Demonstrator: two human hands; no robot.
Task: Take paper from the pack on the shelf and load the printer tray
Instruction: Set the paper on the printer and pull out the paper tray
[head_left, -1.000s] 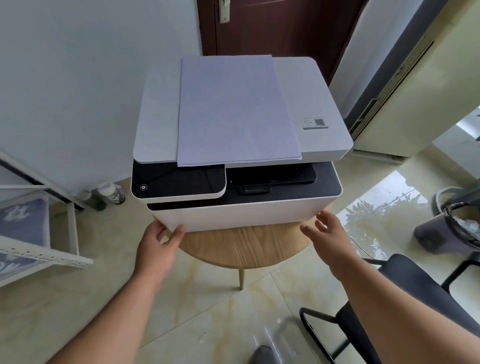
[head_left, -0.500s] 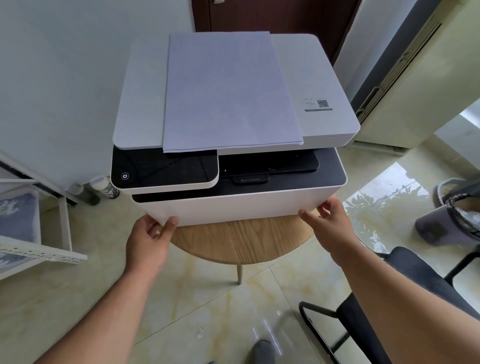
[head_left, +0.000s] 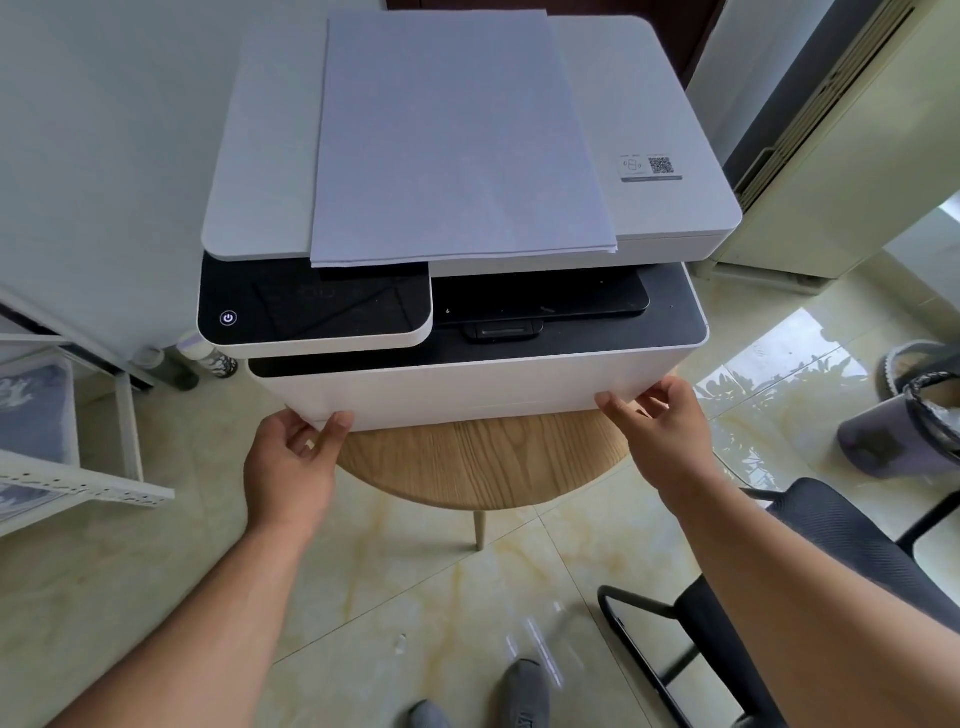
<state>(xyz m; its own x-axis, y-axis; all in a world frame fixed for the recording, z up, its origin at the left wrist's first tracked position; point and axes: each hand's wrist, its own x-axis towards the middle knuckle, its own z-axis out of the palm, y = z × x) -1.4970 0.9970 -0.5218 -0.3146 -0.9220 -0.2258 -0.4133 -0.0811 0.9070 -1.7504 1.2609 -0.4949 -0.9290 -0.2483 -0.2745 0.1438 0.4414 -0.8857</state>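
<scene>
At printer (head_left: 467, 387) base corners, left hand (head_left: 291, 462), right hand (head_left: 667, 434) gripping

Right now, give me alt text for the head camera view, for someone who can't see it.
Two bare hands, left and right, grip the lower front corners of a white printer on a round wooden table. A stack of paper lies on the printer's lid.

A white printer (head_left: 467, 384) is carried by a small round wooden table (head_left: 483, 462), whose near edge is left bare. The table is borne on a slim leg (head_left: 480, 530) set on a glossy, marble-patterned tiled floor (head_left: 415, 597).
</scene>
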